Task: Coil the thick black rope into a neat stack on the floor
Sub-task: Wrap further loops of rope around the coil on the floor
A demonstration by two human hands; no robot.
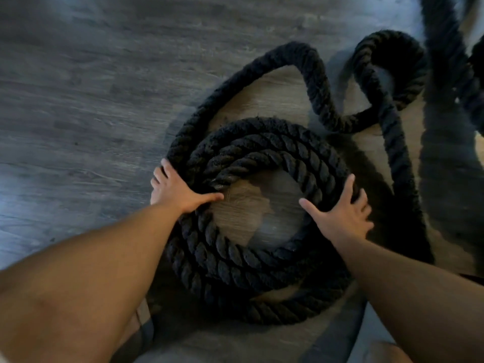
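Head, left hand (180, 191), right hand (340, 218) splayed on rope (235, 260)

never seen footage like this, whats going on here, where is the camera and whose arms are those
There is no machine here. The single picture comes from a wide-angle camera worn on a person's head, looking forward and down, so the two bare arms entering from the bottom are the wearer's own. On the grey wood-look floor lies a thick black rope. Part of it is wound into a round coil of several turns. The rest snakes away in loose bends toward the top right. The left hand and right hand lie spread on opposite sides of the coil, thumbs toward its hollow middle. The fingers look fairly straight, pressing rather than gripping.
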